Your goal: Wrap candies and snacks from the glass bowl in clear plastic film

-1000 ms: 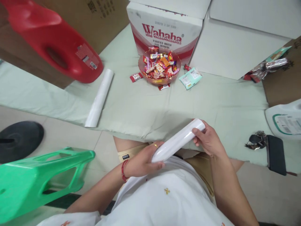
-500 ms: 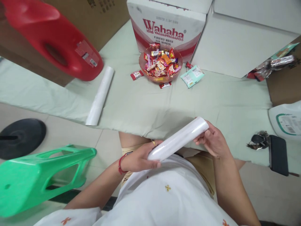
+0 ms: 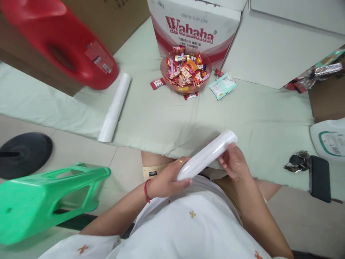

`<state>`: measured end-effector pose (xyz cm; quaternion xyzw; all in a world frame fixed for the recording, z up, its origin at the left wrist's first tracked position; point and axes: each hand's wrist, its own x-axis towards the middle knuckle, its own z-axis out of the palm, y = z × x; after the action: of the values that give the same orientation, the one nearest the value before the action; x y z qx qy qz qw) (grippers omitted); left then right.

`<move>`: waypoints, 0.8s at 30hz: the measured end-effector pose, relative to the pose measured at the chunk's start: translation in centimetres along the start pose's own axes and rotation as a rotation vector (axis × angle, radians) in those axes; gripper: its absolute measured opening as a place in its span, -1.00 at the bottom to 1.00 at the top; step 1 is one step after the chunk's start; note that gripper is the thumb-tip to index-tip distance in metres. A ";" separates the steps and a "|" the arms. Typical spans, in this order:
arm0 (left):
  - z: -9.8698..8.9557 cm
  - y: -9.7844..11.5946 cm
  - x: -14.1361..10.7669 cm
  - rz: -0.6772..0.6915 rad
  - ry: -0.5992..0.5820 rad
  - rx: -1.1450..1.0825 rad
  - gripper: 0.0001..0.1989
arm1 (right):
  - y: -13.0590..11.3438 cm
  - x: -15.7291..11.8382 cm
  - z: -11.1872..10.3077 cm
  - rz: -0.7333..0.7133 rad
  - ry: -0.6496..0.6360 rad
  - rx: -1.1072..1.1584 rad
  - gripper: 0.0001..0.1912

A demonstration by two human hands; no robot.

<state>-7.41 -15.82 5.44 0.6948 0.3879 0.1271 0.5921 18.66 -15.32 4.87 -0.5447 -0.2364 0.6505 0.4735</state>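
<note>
A white glossy roll point(image 3: 208, 155), which looks like plastic film, lies slanted between my hands above my lap. My left hand point(image 3: 171, 178) is closed round its lower left end, with the thumb along the near side. At the upper right end, my right hand point(image 3: 234, 161) grips the near side with bent fingers; some of its fingertips are hidden behind the roll. A second white roll point(image 3: 114, 109) lies on the cloth-covered table point(image 3: 151, 122) to the left, near the front edge.
Behind stand a glass bowl point(image 3: 185, 89) of wrapped candies and a Wahaha carton point(image 3: 194, 28). A red jug point(image 3: 88, 64) is at the left, a green stool point(image 3: 54, 201) below it. Keys point(image 3: 298, 161), a black phone point(image 3: 320, 178) and a white jug point(image 3: 330, 140) are at the right.
The roll and my left hand have shifted slightly to the right. My right hand has slid a little down and left along the roll, its fingers more curled.
</note>
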 end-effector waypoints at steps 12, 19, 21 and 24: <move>0.4 -0.4 0.3 -0.008 -0.013 -0.079 -0.46 | 0.8 -0.4 -0.1 0.052 -0.044 0.001 -0.42; 2.0 -0.1 1.0 -0.051 0.102 -0.082 -0.39 | 1.3 -0.3 0.7 0.027 0.010 -0.021 -0.34; 2.5 -0.1 1.3 -0.039 0.136 -0.107 -0.36 | 1.2 -0.2 1.1 0.050 0.051 -0.059 -0.39; 2.5 0.0 1.7 -0.010 0.129 -0.248 -0.41 | 0.7 -0.3 0.9 0.071 0.017 -0.030 -0.45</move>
<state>-4.69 -16.51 4.32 0.6047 0.4099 0.2156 0.6479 17.56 -15.70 4.66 -0.5652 -0.2228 0.6586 0.4441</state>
